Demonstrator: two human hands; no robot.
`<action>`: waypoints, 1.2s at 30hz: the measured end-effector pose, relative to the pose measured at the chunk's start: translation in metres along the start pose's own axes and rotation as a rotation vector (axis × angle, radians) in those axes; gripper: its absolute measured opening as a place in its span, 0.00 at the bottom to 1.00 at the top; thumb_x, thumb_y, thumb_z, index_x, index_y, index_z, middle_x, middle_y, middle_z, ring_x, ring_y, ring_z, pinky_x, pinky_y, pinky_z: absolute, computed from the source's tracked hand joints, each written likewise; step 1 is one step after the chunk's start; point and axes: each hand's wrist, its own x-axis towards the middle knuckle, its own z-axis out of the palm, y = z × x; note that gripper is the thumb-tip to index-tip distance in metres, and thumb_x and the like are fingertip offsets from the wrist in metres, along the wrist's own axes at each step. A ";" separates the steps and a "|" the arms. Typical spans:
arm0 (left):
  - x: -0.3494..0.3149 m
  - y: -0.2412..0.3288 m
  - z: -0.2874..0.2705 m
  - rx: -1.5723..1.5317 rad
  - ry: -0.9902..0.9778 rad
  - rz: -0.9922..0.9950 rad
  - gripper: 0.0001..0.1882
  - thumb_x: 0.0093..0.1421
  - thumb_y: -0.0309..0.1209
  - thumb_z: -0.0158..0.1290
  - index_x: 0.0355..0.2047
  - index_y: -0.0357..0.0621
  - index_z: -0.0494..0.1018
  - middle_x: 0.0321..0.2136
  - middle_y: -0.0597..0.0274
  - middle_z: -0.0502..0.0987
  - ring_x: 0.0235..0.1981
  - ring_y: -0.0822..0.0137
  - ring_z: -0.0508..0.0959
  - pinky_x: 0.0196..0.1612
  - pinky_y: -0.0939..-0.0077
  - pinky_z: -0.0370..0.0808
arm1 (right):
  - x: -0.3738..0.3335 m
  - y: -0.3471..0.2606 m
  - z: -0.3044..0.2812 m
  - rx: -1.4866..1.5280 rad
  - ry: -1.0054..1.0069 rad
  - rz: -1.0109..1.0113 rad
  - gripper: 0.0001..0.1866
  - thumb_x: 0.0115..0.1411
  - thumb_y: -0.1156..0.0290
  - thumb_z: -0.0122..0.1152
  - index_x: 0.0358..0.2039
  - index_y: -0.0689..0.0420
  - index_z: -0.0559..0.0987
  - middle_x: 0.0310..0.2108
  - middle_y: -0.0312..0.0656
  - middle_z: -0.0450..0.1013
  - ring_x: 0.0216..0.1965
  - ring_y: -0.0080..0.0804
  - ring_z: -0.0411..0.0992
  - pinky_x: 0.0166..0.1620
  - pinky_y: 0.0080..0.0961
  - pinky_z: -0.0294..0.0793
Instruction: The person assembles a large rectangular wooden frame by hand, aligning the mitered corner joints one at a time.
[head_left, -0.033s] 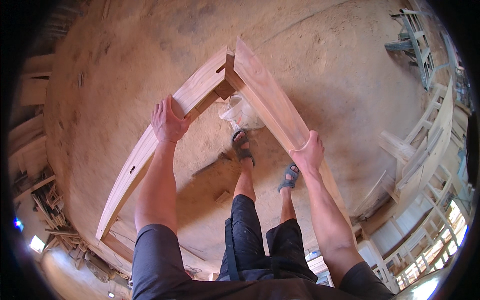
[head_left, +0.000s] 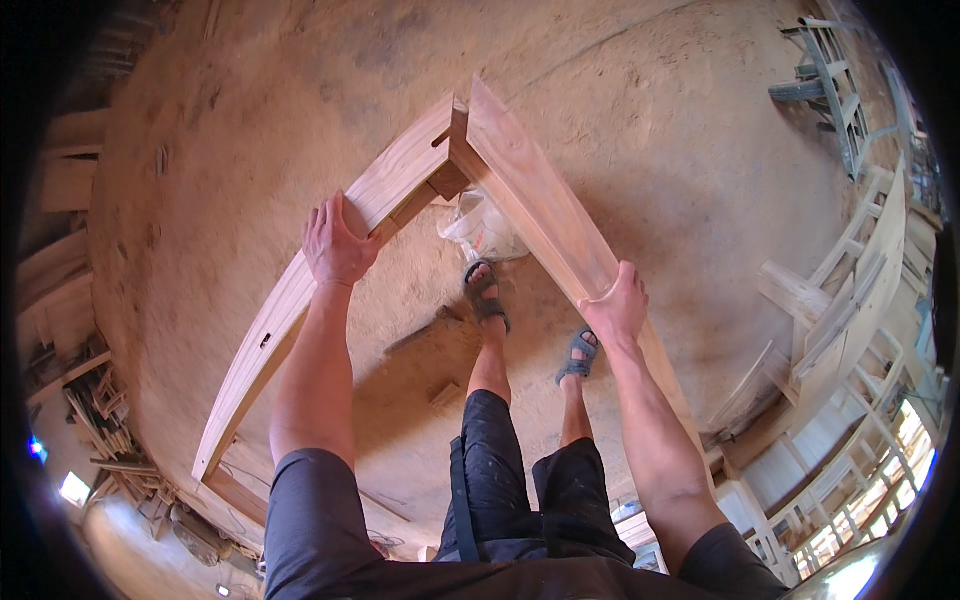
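Two pale wooden boards meet at an angled corner in front of me, with a narrow gap at their far tips. The left slotted board (head_left: 278, 302) has a dark slot partway along and another close to the corner. My left hand (head_left: 338, 243) clasps it over its top face, fingers across the wood and thumb toward the inner edge. Around the right board (head_left: 545, 200), lower down its length, my right hand (head_left: 617, 303) is closed, its thumb on the inner side. A short wood block (head_left: 447, 181) sits inside the corner.
Beneath the corner, a whitish plastic bag (head_left: 484, 228) lies on the dusty floor near my sandalled foot (head_left: 484, 288). A dark strip of wood (head_left: 420, 331) lies between the boards. Stacked timber (head_left: 100, 410) lines the left; wooden frames (head_left: 850, 270) and a metal stand (head_left: 838, 95) stand right.
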 end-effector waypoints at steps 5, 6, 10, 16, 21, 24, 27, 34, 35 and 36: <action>-0.001 0.001 0.000 0.017 0.001 -0.004 0.42 0.43 0.42 0.72 0.59 0.43 0.71 0.50 0.57 0.77 0.53 0.53 0.75 0.57 0.60 0.71 | -0.002 0.001 0.001 0.017 0.018 -0.019 0.36 0.39 0.71 0.76 0.50 0.57 0.69 0.48 0.51 0.75 0.53 0.54 0.72 0.56 0.50 0.69; 0.000 0.001 0.000 0.018 0.001 -0.004 0.42 0.43 0.42 0.72 0.59 0.43 0.71 0.50 0.57 0.77 0.53 0.53 0.75 0.57 0.59 0.71 | -0.003 0.000 0.000 0.026 0.016 -0.020 0.34 0.40 0.72 0.75 0.49 0.57 0.69 0.48 0.52 0.74 0.53 0.54 0.72 0.55 0.50 0.69; -0.001 0.001 -0.001 0.010 0.005 0.001 0.42 0.44 0.42 0.72 0.59 0.43 0.71 0.51 0.57 0.77 0.54 0.53 0.75 0.58 0.59 0.70 | -0.003 0.002 0.003 0.029 0.027 -0.030 0.35 0.40 0.71 0.76 0.50 0.57 0.69 0.48 0.52 0.75 0.52 0.55 0.72 0.56 0.50 0.70; 0.000 -0.001 0.001 0.014 -0.010 -0.021 0.42 0.44 0.42 0.72 0.59 0.43 0.71 0.52 0.56 0.77 0.55 0.53 0.74 0.59 0.58 0.70 | -0.002 0.000 0.002 0.023 0.010 -0.025 0.37 0.39 0.69 0.77 0.50 0.57 0.69 0.47 0.51 0.76 0.50 0.54 0.73 0.54 0.51 0.72; 0.000 0.000 0.002 0.019 -0.037 -0.040 0.43 0.44 0.43 0.71 0.59 0.43 0.71 0.52 0.56 0.77 0.55 0.53 0.74 0.59 0.58 0.70 | -0.001 0.001 0.001 0.007 0.016 -0.041 0.37 0.40 0.70 0.78 0.50 0.56 0.68 0.46 0.49 0.76 0.50 0.53 0.74 0.52 0.51 0.71; 0.002 0.003 0.000 0.032 -0.050 -0.050 0.43 0.44 0.44 0.71 0.59 0.43 0.71 0.52 0.55 0.77 0.55 0.53 0.74 0.59 0.58 0.70 | -0.002 0.002 0.000 0.018 0.016 -0.035 0.37 0.40 0.70 0.78 0.50 0.56 0.68 0.47 0.49 0.75 0.51 0.53 0.73 0.53 0.51 0.71; 0.002 0.004 0.000 0.046 -0.051 -0.041 0.42 0.44 0.44 0.71 0.59 0.42 0.70 0.52 0.54 0.77 0.55 0.53 0.74 0.59 0.57 0.70 | -0.002 0.002 0.000 0.022 0.012 -0.036 0.36 0.40 0.70 0.78 0.50 0.55 0.68 0.48 0.50 0.75 0.53 0.54 0.73 0.54 0.51 0.70; -0.002 -0.001 0.002 0.055 -0.001 0.022 0.43 0.45 0.43 0.71 0.60 0.41 0.69 0.52 0.52 0.76 0.55 0.50 0.74 0.59 0.56 0.69 | -0.001 -0.001 0.000 0.008 -0.006 -0.041 0.35 0.41 0.71 0.76 0.50 0.57 0.68 0.47 0.50 0.75 0.52 0.55 0.73 0.55 0.51 0.70; -0.001 -0.001 0.002 0.056 0.005 0.024 0.44 0.45 0.43 0.71 0.61 0.41 0.69 0.52 0.52 0.76 0.54 0.50 0.74 0.59 0.56 0.69 | 0.000 -0.001 0.000 0.017 -0.003 -0.049 0.35 0.41 0.71 0.76 0.49 0.58 0.68 0.47 0.50 0.75 0.51 0.55 0.73 0.55 0.51 0.70; -0.002 -0.001 0.002 0.053 0.001 0.026 0.43 0.45 0.43 0.71 0.61 0.41 0.68 0.52 0.52 0.76 0.54 0.50 0.74 0.58 0.56 0.69 | -0.001 -0.001 -0.001 0.024 0.000 -0.059 0.35 0.41 0.71 0.76 0.49 0.58 0.68 0.46 0.50 0.75 0.50 0.55 0.73 0.55 0.50 0.70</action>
